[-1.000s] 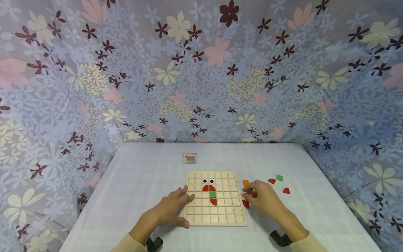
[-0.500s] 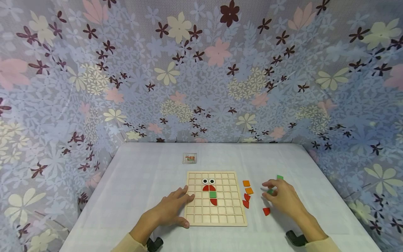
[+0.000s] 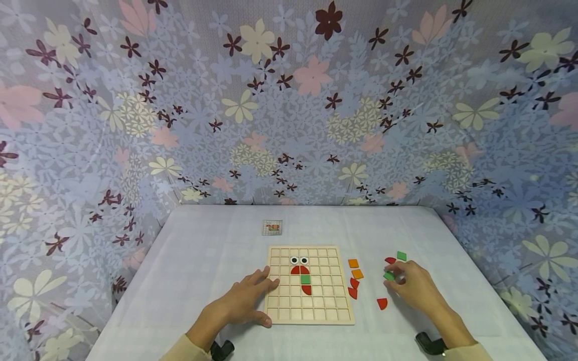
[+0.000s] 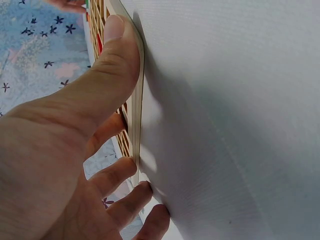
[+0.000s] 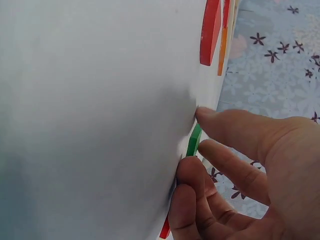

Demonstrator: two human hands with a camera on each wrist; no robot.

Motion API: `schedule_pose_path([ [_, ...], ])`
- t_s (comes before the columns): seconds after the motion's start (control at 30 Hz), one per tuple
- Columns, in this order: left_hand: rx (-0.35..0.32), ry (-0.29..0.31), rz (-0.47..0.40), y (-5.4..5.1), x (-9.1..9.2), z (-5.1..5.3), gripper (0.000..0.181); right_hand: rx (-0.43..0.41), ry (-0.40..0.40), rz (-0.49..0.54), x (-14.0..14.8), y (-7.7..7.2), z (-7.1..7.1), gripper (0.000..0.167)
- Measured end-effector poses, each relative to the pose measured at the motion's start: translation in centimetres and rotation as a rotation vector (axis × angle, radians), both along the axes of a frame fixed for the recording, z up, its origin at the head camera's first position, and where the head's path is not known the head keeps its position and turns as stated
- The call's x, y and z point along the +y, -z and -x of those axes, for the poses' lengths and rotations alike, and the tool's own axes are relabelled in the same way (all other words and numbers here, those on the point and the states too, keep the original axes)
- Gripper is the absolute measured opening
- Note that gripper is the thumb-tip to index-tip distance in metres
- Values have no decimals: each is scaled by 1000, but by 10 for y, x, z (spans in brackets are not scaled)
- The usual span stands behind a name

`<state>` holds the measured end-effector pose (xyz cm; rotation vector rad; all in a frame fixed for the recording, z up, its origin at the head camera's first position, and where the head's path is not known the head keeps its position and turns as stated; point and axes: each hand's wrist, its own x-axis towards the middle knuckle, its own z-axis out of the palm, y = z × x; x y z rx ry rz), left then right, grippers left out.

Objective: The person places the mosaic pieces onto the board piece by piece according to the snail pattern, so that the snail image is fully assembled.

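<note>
A square wooden grid board (image 3: pixel 289 315) lies on the table. Set in its cells are two eye tiles (image 3: pixel 299 260), red quarter-circle tiles (image 3: pixel 306 290) and a green square tile (image 3: pixel 305 279). My left hand (image 3: pixel 241 298) rests along the board's left edge, its fingers spread. In the left wrist view the thumb (image 4: pixel 120 55) lies against the board's rim. Right of the board, my right hand (image 3: pixel 413 283) has thumb and fingertips round another green square tile (image 3: pixel 389 276) on the table. The right wrist view shows this green tile (image 5: pixel 194 141) between thumb and fingers.
Two orange square tiles (image 3: pixel 353 263) and red quarter-circle tiles (image 3: pixel 353 293) lie beside the board's right edge. A loose red piece (image 3: pixel 382 304) is nearer me; a green square (image 3: pixel 401 256) and red piece (image 3: pixel 390 260) lie beyond the right hand. A small pattern card (image 3: pixel 272 227) lies behind the board.
My right hand has moved right, from the pieces beside the board to the green tile, uncovering orange and red pieces. The left hand has stayed at the board's edge.
</note>
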<state>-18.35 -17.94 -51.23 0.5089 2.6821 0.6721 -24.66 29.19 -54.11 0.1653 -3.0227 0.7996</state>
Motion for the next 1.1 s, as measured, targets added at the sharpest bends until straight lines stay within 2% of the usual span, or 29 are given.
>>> schedule_pose_path([
  [0.37, -3, 0, -3, 0, 0, 0, 105, -6, -7, 8, 0, 0, 3, 27],
  [0.7, -3, 4, -12, 1, -1, 0, 106, -13, -14, 13, 0, 1, 3, 26],
  [1.1, 0, 0, -12, 1, -1, 0, 106, -37, 3, 29, -10, -6, 2, 29],
])
